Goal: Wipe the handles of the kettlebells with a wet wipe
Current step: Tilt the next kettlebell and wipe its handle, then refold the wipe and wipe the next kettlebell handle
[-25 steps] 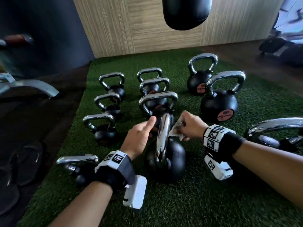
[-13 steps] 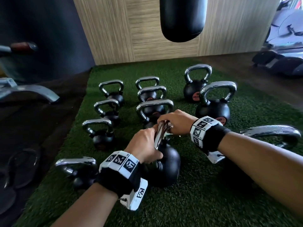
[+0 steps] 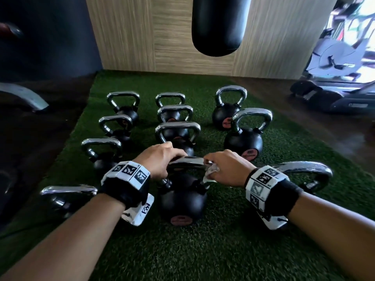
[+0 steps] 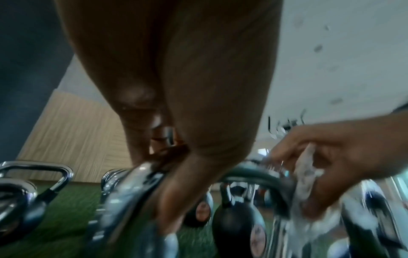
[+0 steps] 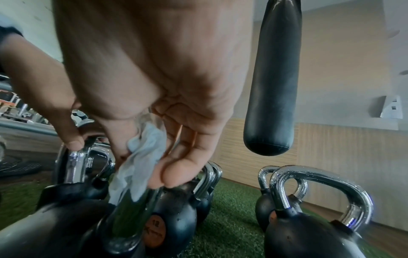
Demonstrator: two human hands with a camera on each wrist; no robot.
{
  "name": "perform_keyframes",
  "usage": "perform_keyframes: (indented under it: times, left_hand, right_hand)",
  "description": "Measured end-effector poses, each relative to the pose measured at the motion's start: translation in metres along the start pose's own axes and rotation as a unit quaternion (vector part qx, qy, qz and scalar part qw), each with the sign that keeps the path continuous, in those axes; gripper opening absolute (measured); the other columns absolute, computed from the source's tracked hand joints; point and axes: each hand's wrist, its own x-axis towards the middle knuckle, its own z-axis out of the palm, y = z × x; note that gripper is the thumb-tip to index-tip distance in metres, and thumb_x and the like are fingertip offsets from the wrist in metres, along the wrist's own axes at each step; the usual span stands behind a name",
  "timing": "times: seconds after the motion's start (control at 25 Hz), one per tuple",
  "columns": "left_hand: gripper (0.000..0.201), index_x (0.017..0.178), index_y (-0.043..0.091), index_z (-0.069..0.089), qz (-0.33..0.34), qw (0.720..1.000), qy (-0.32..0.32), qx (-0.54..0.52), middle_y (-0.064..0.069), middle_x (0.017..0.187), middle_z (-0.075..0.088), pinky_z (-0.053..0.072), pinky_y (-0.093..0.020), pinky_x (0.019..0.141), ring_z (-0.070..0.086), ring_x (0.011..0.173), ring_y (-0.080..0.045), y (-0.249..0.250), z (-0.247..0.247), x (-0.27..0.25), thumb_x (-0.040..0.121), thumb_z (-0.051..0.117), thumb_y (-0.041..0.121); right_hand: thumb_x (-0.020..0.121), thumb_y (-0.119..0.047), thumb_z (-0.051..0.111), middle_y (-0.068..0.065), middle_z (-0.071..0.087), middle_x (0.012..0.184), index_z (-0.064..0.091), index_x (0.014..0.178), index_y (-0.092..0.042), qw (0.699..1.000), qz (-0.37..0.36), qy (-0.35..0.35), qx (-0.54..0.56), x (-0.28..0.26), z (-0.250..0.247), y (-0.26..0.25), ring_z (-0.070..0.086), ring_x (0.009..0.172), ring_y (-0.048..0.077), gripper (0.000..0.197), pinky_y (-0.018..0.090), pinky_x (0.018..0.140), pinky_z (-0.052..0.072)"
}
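Near the front edge of the green turf mat (image 3: 233, 250), the nearest kettlebell (image 3: 182, 201) now stands with its handle (image 3: 185, 160) turned crosswise rather than end-on as a second ago. The left hand (image 3: 160, 161) has curled its fingers round the handle's left end, steadying it, while the right hand (image 3: 227, 169) pinches the wet wipe (image 3: 211, 172) against the right end. That reads as this handle's wipe under way, the others waiting.

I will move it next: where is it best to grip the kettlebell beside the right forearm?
Probably the top bar of the chrome handle, from above. The kettlebell seems upright on the turf, the handle arches high, and nothing covers it.
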Motion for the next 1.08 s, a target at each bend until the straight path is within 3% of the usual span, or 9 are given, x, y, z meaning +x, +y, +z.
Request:
perform_keyframes:
  times: [0.16, 0.24, 0.4, 0.56, 0.68, 0.76, 0.84, 0.96, 1.08]
  left_hand:
    - [0.060, 0.130, 0.047, 0.054, -0.026, 0.998, 0.054, -0.022, 0.003, 0.100, 0.044, 0.052, -0.036, 0.088, 0.060, 0.105, -0.024, 0.007, 0.011, -0.009, 0.083, 0.068, 0.014]
    - [0.057, 0.131, 0.048, 0.054, -0.038, 0.997, 0.054, -0.047, 0.004, 0.099, 0.042, 0.054, -0.041, 0.091, 0.060, 0.106, -0.023, 0.007, 0.012, -0.010, 0.084, 0.069, 0.019]
    - [0.059, 0.129, 0.044, 0.058, -0.026, 0.989, 0.019, -0.142, 0.003, 0.109, 0.050, 0.052, -0.042, 0.095, 0.059, 0.108, -0.021, 0.001, 0.001, -0.007, 0.077, 0.072, 0.019]
    - [0.058, 0.132, 0.038, 0.057, 0.030, 0.978, 0.068, -0.197, 0.001, 0.120, 0.055, 0.053, -0.041, 0.095, 0.060, 0.112, -0.021, 0.017, -0.011, 0.011, 0.079, 0.073, 0.021]
    - [0.060, 0.138, 0.035, 0.053, 0.071, 0.970, 0.095, -0.213, -0.002, 0.127, 0.055, 0.051, -0.043, 0.097, 0.055, 0.119, -0.024, 0.050, -0.020, 0.030, 0.083, 0.067, 0.016]
    - [0.069, 0.142, 0.031, 0.050, 0.083, 0.958, 0.112, -0.250, -0.003, 0.127, 0.054, 0.050, -0.040, 0.099, 0.053, 0.119, -0.023, 0.076, -0.016, 0.040, 0.079, 0.061, 0.006]
    - [0.076, 0.145, 0.029, 0.047, 0.094, 0.946, 0.124, -0.283, -0.002, 0.125, 0.053, 0.049, -0.034, 0.099, 0.054, 0.118, -0.021, 0.099, 0.000, 0.049, 0.076, 0.059, 0.000]
    - [0.079, 0.148, 0.029, 0.043, 0.049, 0.936, 0.094, -0.335, -0.001, 0.127, 0.053, 0.049, -0.030, 0.095, 0.056, 0.118, -0.023, 0.136, 0.040, 0.066, 0.075, 0.061, 0.004]
    - [0.089, 0.152, 0.028, 0.037, 0.006, 0.931, -0.001, -0.365, 0.000, 0.138, 0.053, 0.045, -0.030, 0.102, 0.054, 0.127, -0.020, 0.166, 0.086, 0.091, 0.074, 0.078, 0.021]
  right_hand:
    - [0.077, -0.031, 0.068, 0.002, 0.071, 0.092, 0.062, 0.106, -0.034, 1.000, 0.003, -0.006, -0.027, 0.010, 0.000, 0.000, 0.069, 0.089, 0.030, 0.030, 0.038, 0.073, 0.057]
    - [0.079, -0.030, 0.069, 0.000, 0.072, 0.093, 0.063, 0.111, -0.035, 1.000, 0.002, -0.005, -0.024, 0.014, -0.001, 0.001, 0.068, 0.091, 0.026, 0.033, 0.034, 0.075, 0.055]
    - [0.081, -0.033, 0.076, -0.005, 0.074, 0.104, 0.063, 0.125, -0.031, 0.999, 0.019, 0.014, 0.022, 0.011, 0.005, 0.002, 0.069, 0.099, 0.015, 0.046, 0.029, 0.084, 0.052]
    - [0.082, -0.038, 0.079, -0.009, 0.073, 0.114, 0.060, 0.133, -0.029, 0.998, 0.034, -0.031, 0.037, 0.013, -0.007, 0.001, 0.067, 0.105, 0.008, 0.055, 0.029, 0.092, 0.051]
    - [0.083, -0.034, 0.079, -0.009, 0.073, 0.102, 0.064, 0.122, -0.026, 0.996, 0.080, -0.013, 0.041, -0.003, -0.029, 0.013, 0.066, 0.091, 0.010, 0.042, 0.027, 0.083, 0.051]
    - [0.082, -0.034, 0.078, -0.012, 0.071, 0.086, 0.065, 0.100, -0.033, 0.993, 0.115, 0.025, 0.026, -0.027, -0.044, 0.032, 0.062, 0.076, 0.000, 0.022, 0.023, 0.073, 0.048]
    - [0.082, -0.032, 0.077, -0.017, 0.070, 0.081, 0.063, 0.087, -0.040, 0.988, 0.144, 0.059, 0.018, -0.053, -0.059, 0.055, 0.061, 0.073, -0.007, 0.017, 0.017, 0.069, 0.046]
    - [0.085, -0.026, 0.076, -0.016, 0.073, 0.089, 0.071, 0.094, -0.034, 0.975, 0.184, 0.110, 0.054, -0.087, -0.081, 0.087, 0.066, 0.080, -0.004, 0.013, 0.020, 0.073, 0.052]
    - [0.088, -0.018, 0.074, -0.013, 0.072, 0.085, 0.073, 0.095, -0.031, 0.956, 0.209, 0.159, 0.131, -0.108, -0.096, 0.121, 0.064, 0.067, -0.002, 0.015, 0.028, 0.067, 0.052]
